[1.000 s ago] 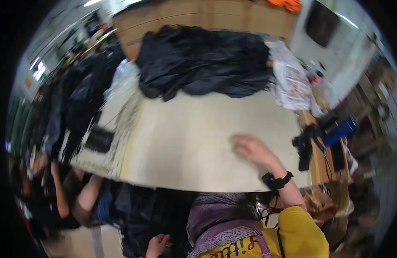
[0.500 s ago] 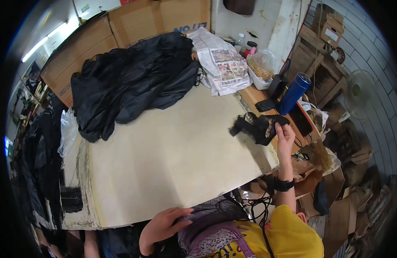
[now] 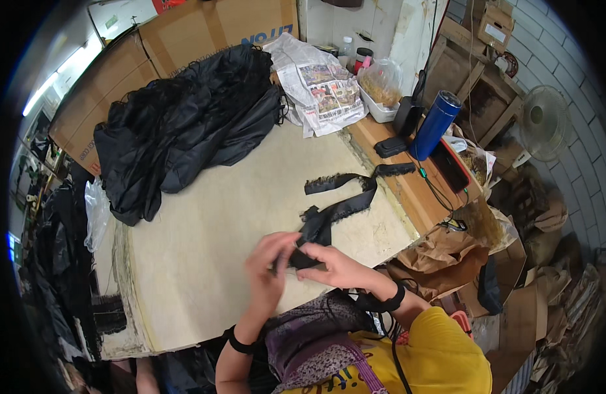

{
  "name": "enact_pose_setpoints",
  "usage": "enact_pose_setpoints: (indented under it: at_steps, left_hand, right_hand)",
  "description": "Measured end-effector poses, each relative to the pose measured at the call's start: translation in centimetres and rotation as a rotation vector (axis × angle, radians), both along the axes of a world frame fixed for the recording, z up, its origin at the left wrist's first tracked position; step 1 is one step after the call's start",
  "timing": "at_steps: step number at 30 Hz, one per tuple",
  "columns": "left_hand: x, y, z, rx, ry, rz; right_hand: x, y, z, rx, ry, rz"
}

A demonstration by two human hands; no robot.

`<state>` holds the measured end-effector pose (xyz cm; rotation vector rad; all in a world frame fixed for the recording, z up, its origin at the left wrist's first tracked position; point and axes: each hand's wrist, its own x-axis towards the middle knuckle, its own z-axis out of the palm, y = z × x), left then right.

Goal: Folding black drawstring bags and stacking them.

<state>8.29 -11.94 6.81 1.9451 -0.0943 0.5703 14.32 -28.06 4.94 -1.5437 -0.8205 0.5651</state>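
Note:
A long black fabric strip (image 3: pixel 346 209) with frayed edges lies in loose bends on the pale tabletop (image 3: pixel 204 256). Its near end reaches up to my two hands, which are close together over the front part of the table. My right hand (image 3: pixel 339 268) pinches that end between thumb and fingers. Facing it, my left hand (image 3: pixel 267 262) is curled with its fingertips at the same end; it is slightly blurred, and a dark bit of the strip shows between its fingers. The fingers partly hide the strip's end.
A heap of black fabric (image 3: pixel 185 131) covers the far left, before a cardboard sheet (image 3: pixel 217 36). Newspaper (image 3: pixel 323 88) lies at the back. On the wooden side board at right stand a blue flask (image 3: pixel 435 125), a phone (image 3: pixel 451 167) and a white basket (image 3: pixel 382 108). Paper bags lie below.
My right hand has come from the right side to the front middle, bringing the bunched strip, which now lies spread out. My left hand has risen from the table's front edge to meet it.

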Motion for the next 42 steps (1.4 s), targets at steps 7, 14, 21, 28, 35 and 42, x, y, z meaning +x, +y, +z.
enact_pose_setpoints:
  at_steps: [7,14,21,28,35,42]
  left_hand:
    - [-2.2,10.5,-0.6,-0.567,0.044,0.526]
    - [-4.9,16.2,-4.9,-0.713,0.088,0.659]
    - [-11.4,23.7,-7.8,-0.719,0.047,0.866]
    - [-23.9,36.6,-11.7,-0.627,-0.013,1.207]
    - [-34.4,42.9,-12.9,0.254,0.112,1.828]
    - [-14.7,23.2,-8.5,0.662,0.525,0.609]
  right_hand:
    - [6.3,-5.6,-2.6,-0.101,0.321,-0.053]
    - [10.6,-7.3,-3.5,-0.209,-0.245,-0.327]
    - [9.4,-5.8,-5.9,-0.565,-0.701,0.024]
    - [16.0,-13.9,-6.5,-1.153,-0.799,-0.498]
    - [11.8,-11.5,-2.7,-0.939,-0.935,-0.431]
    - [9.9,-9.5,-4.3,-0.847,-0.710,-0.072]
